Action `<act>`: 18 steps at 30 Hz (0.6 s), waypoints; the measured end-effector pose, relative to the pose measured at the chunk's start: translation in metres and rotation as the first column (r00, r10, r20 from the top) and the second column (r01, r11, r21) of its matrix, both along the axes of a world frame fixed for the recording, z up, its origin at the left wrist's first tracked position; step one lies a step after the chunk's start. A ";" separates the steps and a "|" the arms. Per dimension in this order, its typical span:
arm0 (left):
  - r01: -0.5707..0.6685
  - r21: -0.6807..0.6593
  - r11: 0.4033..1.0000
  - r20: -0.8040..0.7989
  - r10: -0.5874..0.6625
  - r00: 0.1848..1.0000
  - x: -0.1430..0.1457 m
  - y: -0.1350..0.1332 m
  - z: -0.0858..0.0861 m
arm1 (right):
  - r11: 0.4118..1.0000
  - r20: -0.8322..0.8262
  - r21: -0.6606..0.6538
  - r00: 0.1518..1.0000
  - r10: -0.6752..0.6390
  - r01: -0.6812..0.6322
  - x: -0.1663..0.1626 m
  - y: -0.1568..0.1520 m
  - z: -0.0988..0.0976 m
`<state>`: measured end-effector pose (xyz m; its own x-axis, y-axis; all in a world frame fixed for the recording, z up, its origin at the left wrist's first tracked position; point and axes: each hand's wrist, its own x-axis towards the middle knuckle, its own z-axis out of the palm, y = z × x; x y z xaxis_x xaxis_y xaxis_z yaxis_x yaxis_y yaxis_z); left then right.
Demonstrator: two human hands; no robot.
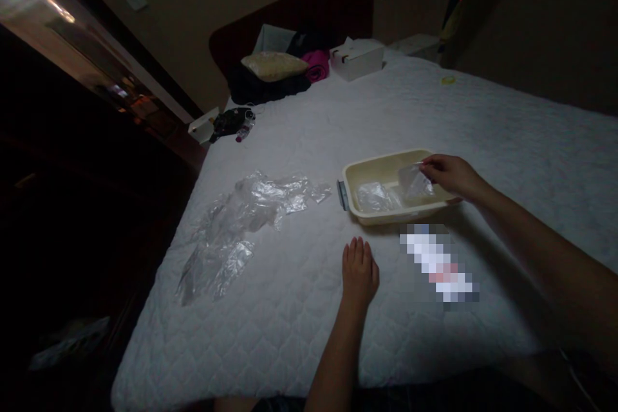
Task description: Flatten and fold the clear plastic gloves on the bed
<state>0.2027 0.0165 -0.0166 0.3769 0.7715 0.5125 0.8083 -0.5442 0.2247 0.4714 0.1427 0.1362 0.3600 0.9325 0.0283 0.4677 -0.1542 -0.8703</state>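
So our left hand (358, 268) lay nearest us on the quilted bed cover (290, 341), fingers relaxed and straight, nothing in them. Farther out, our right hand (452, 174) had a piece of clear plastic (414, 181) pinched between thumb and fingertips, over the right part of the cream tub (386, 219). Couldn't tell whether it was on its way in or out. Either way, we reckoned a light pinch at the edge beat a fistful, since film that thin would probably cling and crumple. Our free left hand could've steadied the rim too, in case the tub slid on soft bedding.

Texture-wise, the cover was white with puffy diamond stitching. A pixelated patch (439, 264) just in front of the tub told us nothing. Loose clear plastic (241, 212) lay left of it in a shiny, wrinkled spread. The tub looked hard and smooth, oblong with rounded corners and a grey handle (342, 196), with more crinkled film (377, 198) on its floor. Way back we had a yellow ring (448, 80), a boxy white box (357, 63), a pink roll (317, 65), a pale pillow-shaped bundle (274, 66) and a dark, round-cornered headboard (309, 6).
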 end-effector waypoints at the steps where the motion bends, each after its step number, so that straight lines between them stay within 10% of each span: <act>1: -0.002 -0.002 1.000 0.003 0.002 1.000 0.000 0.000 -0.001 | 1.000 0.009 -0.021 1.000 0.014 -0.014 0.001 0.006 -0.004; 11: -0.029 0.002 1.000 0.024 0.029 0.999 0.002 0.003 -0.003 | 0.937 0.430 -0.302 0.852 0.299 -0.176 0.007 0.025 -0.037; 18: -0.032 -0.016 0.999 0.039 0.032 0.999 0.004 0.003 -0.002 | 0.872 0.663 -0.442 0.577 0.477 -0.213 0.004 0.027 -0.042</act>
